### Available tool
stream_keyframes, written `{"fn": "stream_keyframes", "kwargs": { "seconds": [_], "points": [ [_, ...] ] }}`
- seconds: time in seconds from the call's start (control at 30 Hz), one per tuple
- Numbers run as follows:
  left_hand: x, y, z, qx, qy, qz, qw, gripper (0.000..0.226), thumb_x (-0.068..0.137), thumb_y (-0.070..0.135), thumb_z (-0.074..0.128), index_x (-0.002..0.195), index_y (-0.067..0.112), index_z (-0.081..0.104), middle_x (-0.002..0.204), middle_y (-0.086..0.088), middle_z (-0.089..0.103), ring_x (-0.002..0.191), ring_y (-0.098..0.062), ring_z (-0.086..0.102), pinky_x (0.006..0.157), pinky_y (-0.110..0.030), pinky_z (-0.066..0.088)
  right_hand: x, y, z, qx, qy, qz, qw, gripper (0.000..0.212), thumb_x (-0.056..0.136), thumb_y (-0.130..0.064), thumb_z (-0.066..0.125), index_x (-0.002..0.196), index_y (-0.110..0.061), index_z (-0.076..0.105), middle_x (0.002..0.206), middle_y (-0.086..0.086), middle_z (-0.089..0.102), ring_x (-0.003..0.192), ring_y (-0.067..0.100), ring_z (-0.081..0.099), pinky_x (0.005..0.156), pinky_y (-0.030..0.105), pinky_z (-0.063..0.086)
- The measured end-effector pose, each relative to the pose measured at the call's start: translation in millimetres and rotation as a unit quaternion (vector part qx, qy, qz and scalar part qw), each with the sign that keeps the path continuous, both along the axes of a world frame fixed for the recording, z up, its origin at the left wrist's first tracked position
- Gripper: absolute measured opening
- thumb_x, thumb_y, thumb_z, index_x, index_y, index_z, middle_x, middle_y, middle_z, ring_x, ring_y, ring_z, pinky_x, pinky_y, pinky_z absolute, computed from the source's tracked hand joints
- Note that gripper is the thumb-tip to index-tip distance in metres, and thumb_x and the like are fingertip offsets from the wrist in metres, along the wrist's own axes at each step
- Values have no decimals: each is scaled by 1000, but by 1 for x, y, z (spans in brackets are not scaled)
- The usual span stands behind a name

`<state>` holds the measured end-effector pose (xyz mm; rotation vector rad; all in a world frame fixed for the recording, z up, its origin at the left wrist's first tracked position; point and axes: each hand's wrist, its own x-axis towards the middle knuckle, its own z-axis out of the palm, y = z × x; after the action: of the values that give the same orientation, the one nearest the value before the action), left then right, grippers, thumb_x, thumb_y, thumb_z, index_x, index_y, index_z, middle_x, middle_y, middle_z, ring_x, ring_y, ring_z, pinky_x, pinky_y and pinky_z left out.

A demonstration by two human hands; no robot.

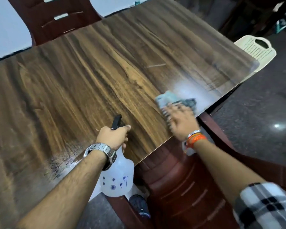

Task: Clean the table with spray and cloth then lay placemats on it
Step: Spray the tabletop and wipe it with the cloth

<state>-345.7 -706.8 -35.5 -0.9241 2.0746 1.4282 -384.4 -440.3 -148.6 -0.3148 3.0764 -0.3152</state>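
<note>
A dark wood-grain table [92, 76] fills the view. My left hand [113, 137] grips the neck of a translucent white spray bottle [118, 177] with a black trigger head, held over the table's near edge. My right hand [182, 120] presses flat on a grey-blue cloth [170, 99] near the table's right edge; the hand is motion-blurred. A wet patch with droplets shows on the table at the lower left [61, 164]. No placemats are in view.
A maroon plastic chair [185, 187] is tucked under the near edge, between my arms. Another maroon chair [56, 19] stands at the far side. A cream plastic chair [256, 48] sits past the right corner. The dark speckled floor [257, 103] lies to the right.
</note>
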Motion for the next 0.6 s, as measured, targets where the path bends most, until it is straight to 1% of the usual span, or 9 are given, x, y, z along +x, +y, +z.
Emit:
{"fn": "stream_keyframes", "kwargs": {
  "seconds": [0.07, 0.13, 0.17, 0.23, 0.27, 0.33, 0.4, 0.5, 0.6],
  "points": [
    [5, -11, 1, 10, 0, 11, 1000, 33, 85, 33, 75, 75, 2, 68, 66, -9, 70, 35, -18, 51, 47, -29, 50, -28, 45, 6, -5, -11, -150, 989, 53, 88, -39, 33, 138, -30, 46, 146, 0, 45, 127, 36, 43, 107, 51, 31],
    [9, -30, 3, 9, 4, 26, 1000, 33, 84, 33, 75, 75, 2, 68, 64, -8, 68, 35, -19, 51, 47, -29, 48, -51, 57, 11, -6, -44, -272, 961, 50, 95, -40, 31, 144, -34, 35, 155, -6, 30, 139, 35, 26, 113, 52, 15],
    [12, -42, 5, 2, 7, 33, 999, 33, 84, 34, 75, 75, 2, 68, 63, -8, 68, 36, -20, 51, 47, -28, 46, -61, 51, 14, -9, -67, -313, 947, 50, 97, -41, 30, 146, -36, 29, 157, -10, 23, 142, 32, 19, 115, 52, 9],
    [18, -65, 11, -16, 10, 48, 999, 35, 84, 36, 75, 75, 3, 68, 60, -10, 66, 37, -21, 52, 46, -25, 45, -75, 33, 18, -7, -91, -363, 927, 51, 97, -40, 27, 147, -37, 22, 158, -12, 15, 145, 30, 12, 116, 53, 3],
    [22, -78, 14, -27, 14, 57, 998, 36, 84, 37, 75, 75, 3, 67, 57, -10, 64, 36, -21, 52, 44, -22, 44, -81, 24, 17, -4, -93, -365, 926, 52, 97, -39, 26, 148, -36, 20, 159, -12, 14, 145, 31, 10, 116, 54, 2],
    [32, -113, 18, -60, 17, 81, 995, 40, 83, 41, 74, 80, 2, 67, 47, -8, 61, 31, -18, 52, 34, -15, 37, -95, -7, 18, -5, -100, -340, 935, 54, 96, -39, 25, 149, -34, 19, 159, -10, 13, 145, 31, 9, 115, 55, 3],
    [43, -153, 18, -92, 16, 104, 990, 42, 83, 43, 73, 82, 2, 67, 43, -7, 59, 26, -14, 49, 27, -13, 29, -107, -50, 22, -2, -108, -302, 947, 53, 97, -39, 25, 149, -33, 20, 159, -10, 14, 145, 31, 10, 115, 56, 4],
    [65, -215, 18, -104, 24, 135, 985, 36, 83, 38, 74, 74, 4, 65, 49, -7, 63, 28, -13, 49, 33, -16, 35, -115, -149, 23, 7, -90, -203, 975, 50, 96, -38, 27, 146, -31, 30, 157, -8, 23, 142, 31, 17, 113, 55, 10],
    [82, -272, 18, -87, 37, 161, 982, 32, 82, 29, 78, 79, -2, 70, 62, -10, 69, 34, -16, 53, 37, -18, 43, -101, -267, 24, 19, -77, -80, 994, 52, 92, -40, 31, 144, -31, 35, 154, -8, 30, 140, 32, 23, 113, 52, 12]
  ]
}}
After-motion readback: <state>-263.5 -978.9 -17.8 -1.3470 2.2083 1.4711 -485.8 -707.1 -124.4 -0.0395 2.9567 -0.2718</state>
